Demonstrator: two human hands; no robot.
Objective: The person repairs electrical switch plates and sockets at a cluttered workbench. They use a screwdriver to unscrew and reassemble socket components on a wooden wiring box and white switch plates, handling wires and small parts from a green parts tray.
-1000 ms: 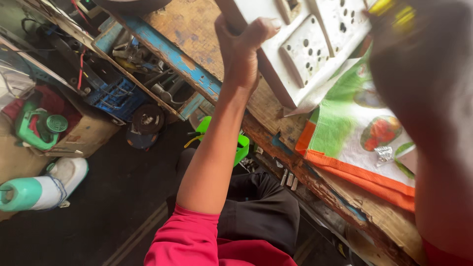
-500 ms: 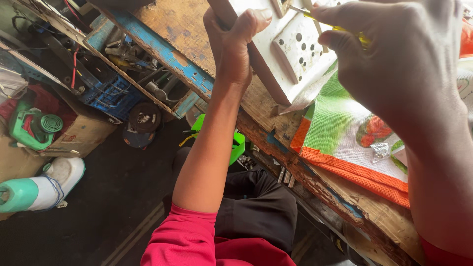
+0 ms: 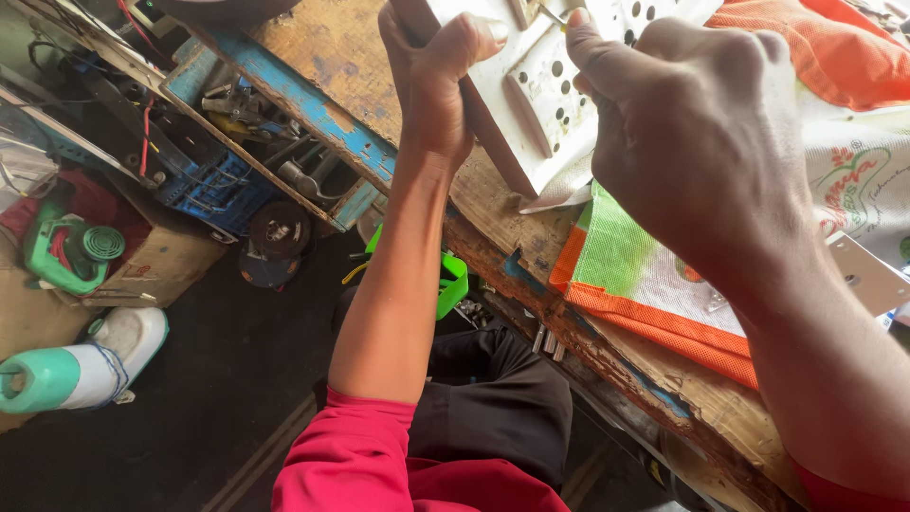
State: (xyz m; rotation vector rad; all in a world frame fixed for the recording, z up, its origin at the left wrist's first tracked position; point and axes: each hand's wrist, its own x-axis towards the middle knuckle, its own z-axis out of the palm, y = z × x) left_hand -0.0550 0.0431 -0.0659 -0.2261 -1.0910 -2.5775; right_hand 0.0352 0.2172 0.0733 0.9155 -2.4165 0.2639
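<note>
At the edge of the worn wooden bench (image 3: 322, 57), a white plastic panel (image 3: 559, 85) with round holes and raised ribs stands tilted. The left hand (image 3: 431, 85) grips its near edge, fingers wrapped. The right hand (image 3: 692, 133), just beside, pinches a thin tool (image 3: 552, 13) against the panel's face.

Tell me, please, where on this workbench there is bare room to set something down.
Bare wood shows on the workbench left of the left hand, up to the blue edge strip, and along the worn front edge below the orange-bordered woven bag. It is crowded where both hands, the right hand too, hold the white perforated panel.
</note>
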